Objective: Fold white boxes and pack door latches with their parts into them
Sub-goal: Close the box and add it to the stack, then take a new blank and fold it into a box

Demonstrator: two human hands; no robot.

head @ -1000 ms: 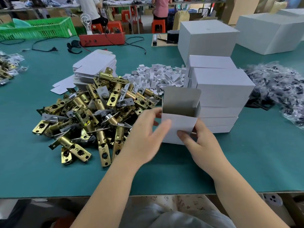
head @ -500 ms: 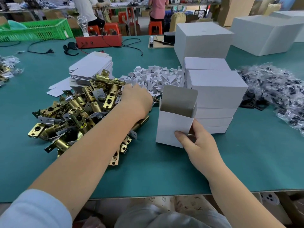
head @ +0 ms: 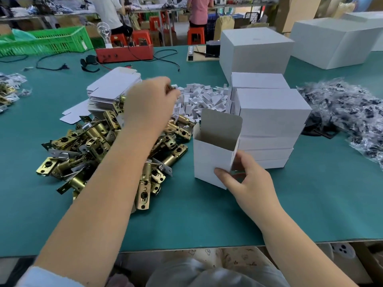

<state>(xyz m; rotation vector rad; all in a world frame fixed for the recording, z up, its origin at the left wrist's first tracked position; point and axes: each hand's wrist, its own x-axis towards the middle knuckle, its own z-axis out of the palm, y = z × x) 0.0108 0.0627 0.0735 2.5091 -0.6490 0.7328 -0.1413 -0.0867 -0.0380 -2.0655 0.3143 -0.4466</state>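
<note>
The folding looks done for this one and the packing is under way: a small white box [head: 215, 156] stands upright on the green table [head: 310, 204], its top flap raised at the far side and its mouth open, just in front of the stack of closed white boxes [head: 271, 121] on the right. The right hand [head: 246, 183] steadies it from the near right corner, thumb laid on the front face and fingers curled round the side wall, so it is grasping the box rather than merely resting there. The left hand [head: 151, 102] is reaching out over the heap of brass door latches [head: 99, 146] toward the far pile of small white card pieces [head: 203, 98]; its fingers are bunched and curled at the tips, and something small and metallic seems pinched between them at the edge of that pile, though it is blurred and I cannot say for sure what it is. Judging from this, the next move calls for bringing the picked part back to the right and dropping it into the open mouth while the other hand keeps the box from tipping, then fetching a latch from the heap on the left. The stack of flat unfolded blanks [head: 116, 85] lies beyond the latches, untouched
</note>
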